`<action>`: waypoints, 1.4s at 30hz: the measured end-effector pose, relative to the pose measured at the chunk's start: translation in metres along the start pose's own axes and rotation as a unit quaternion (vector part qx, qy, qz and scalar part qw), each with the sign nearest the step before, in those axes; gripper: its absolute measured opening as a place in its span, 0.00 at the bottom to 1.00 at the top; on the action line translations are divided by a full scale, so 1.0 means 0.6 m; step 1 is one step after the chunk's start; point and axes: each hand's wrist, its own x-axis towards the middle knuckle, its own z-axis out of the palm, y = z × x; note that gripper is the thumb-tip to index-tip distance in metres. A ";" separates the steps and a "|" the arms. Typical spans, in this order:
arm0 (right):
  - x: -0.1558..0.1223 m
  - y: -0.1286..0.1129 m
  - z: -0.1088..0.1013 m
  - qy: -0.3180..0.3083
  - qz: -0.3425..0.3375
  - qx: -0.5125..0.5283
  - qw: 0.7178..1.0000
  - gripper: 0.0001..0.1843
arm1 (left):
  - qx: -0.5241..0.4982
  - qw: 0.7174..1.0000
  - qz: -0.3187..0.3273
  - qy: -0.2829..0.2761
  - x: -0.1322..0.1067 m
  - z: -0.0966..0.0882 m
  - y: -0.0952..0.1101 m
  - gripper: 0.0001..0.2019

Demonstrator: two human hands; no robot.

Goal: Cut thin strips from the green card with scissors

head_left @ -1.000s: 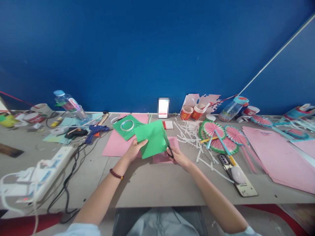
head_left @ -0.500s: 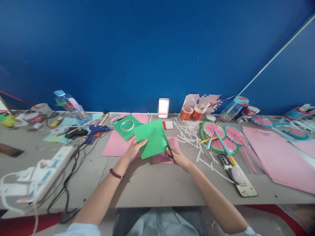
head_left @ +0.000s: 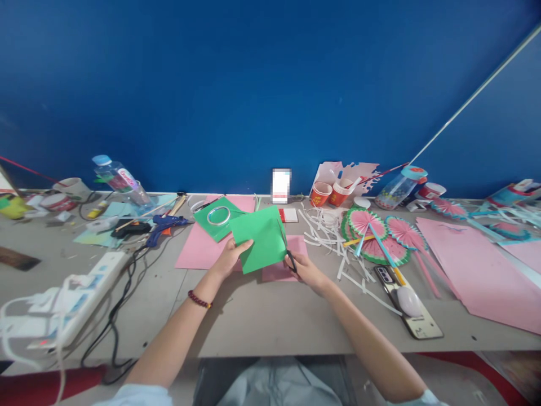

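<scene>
My left hand [head_left: 230, 256] pinches the left lower edge of a green sheet of paper [head_left: 261, 239], thumb on top. Black-handled scissors [head_left: 291, 260] are in my right hand [head_left: 307, 272], with their blades along the sheet's right edge. The paper is held above the table, partly over a small pink paper [head_left: 281, 274] and a larger pink sheet [head_left: 196, 251]. Behind it, another green sheet [head_left: 211, 225] lies with a silvery ring of tape [head_left: 218, 215] on it.
White paper strips [head_left: 323, 228] and watermelon-patterned paper fans [head_left: 366, 223] lie to the right, near a phone [head_left: 416, 321]. On the left are a blue glue gun [head_left: 163, 225], a power strip [head_left: 95, 293] and a plastic bottle [head_left: 118, 177]. Red paper cups [head_left: 321, 194] stand behind.
The green sheet has shifted very slightly right, and the scissor blades sit a little differently at its right edge. Both arms stay almost in place.
</scene>
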 end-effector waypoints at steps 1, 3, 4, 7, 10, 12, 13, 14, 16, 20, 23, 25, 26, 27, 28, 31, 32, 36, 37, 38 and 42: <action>0.000 0.000 0.000 -0.001 0.000 -0.002 1.000 0.28 | 0.001 1.000 0.000 -0.001 0.000 -0.001 -0.001 0.21; 0.001 0.001 0.000 -0.001 0.001 -0.004 1.000 0.28 | 0.002 1.000 0.001 0.001 0.000 -0.001 -0.001 0.20; 0.002 0.001 0.000 0.000 0.002 -0.005 1.000 0.28 | 0.002 1.000 0.001 0.001 0.000 -0.002 -0.001 0.20; 0.002 0.000 0.000 0.000 0.005 -0.006 1.000 0.28 | 0.001 1.000 0.000 0.002 0.000 -0.001 0.000 0.20; 0.000 -0.002 0.000 -0.001 0.004 -0.007 1.000 0.28 | 0.001 1.000 0.001 0.002 -0.001 0.000 0.003 0.19; -0.001 -0.004 0.001 0.002 0.002 -0.007 1.000 0.28 | -0.001 1.000 -0.001 0.003 -0.001 0.001 0.004 0.20; -0.001 -0.004 0.001 0.003 0.001 -0.008 1.000 0.28 | -0.001 1.000 -0.002 0.003 -0.002 0.002 0.005 0.20; -0.001 -0.005 0.002 0.003 0.000 -0.008 1.000 0.28 | -0.001 1.000 -0.004 0.002 -0.002 0.002 0.006 0.21; -0.001 -0.005 0.002 0.002 -0.003 -0.008 1.000 0.28 | -0.001 1.000 -0.005 0.002 -0.003 0.003 0.007 0.22; 0.000 -0.005 0.002 0.006 -0.002 -0.006 1.000 0.28 | 0.001 1.000 -0.002 0.001 -0.003 0.003 0.009 0.22; -0.001 -0.006 0.003 0.010 0.000 -0.005 1.000 0.28 | 0.008 1.000 0.000 0.001 -0.003 0.003 0.010 0.22; 0.000 -0.006 0.003 0.012 0.000 -0.005 1.000 0.28 | 0.008 1.000 -0.001 0.002 -0.004 0.003 0.009 0.22; 0.000 -0.006 0.003 0.013 0.000 -0.005 1.000 0.28 | 0.008 1.000 -0.003 0.003 -0.004 0.003 0.009 0.22; 0.001 -0.006 0.002 0.015 0.000 -0.006 1.000 0.28 | 0.008 1.000 -0.006 0.004 -0.004 0.003 0.009 0.22; 0.001 -0.005 0.002 0.016 0.002 -0.007 1.000 0.28 | 0.007 1.000 -0.008 0.007 -0.004 0.003 0.009 0.22; 0.003 -0.004 0.002 0.021 0.003 -0.008 1.000 0.27 | 0.007 1.000 -0.010 0.010 -0.003 0.002 0.010 0.24; 0.003 -0.004 0.002 0.021 0.003 -0.007 1.000 0.27 | 0.007 1.000 -0.008 0.011 -0.003 0.002 0.010 0.24; 0.003 -0.004 0.003 0.024 0.004 -0.007 1.000 0.26 | 0.006 1.000 -0.004 0.011 -0.003 0.003 0.010 0.23; 0.003 -0.004 0.004 0.025 0.004 -0.008 1.000 0.26 | 0.007 1.000 -0.005 0.012 -0.003 0.003 0.011 0.23; 0.003 -0.004 0.004 0.027 0.004 -0.008 1.000 0.26 | 0.008 1.000 -0.005 0.013 -0.003 0.004 0.011 0.22; 0.004 -0.002 0.002 0.035 -0.003 -0.010 0.999 0.26 | 0.003 1.000 -0.008 0.012 -0.004 0.004 0.012 0.22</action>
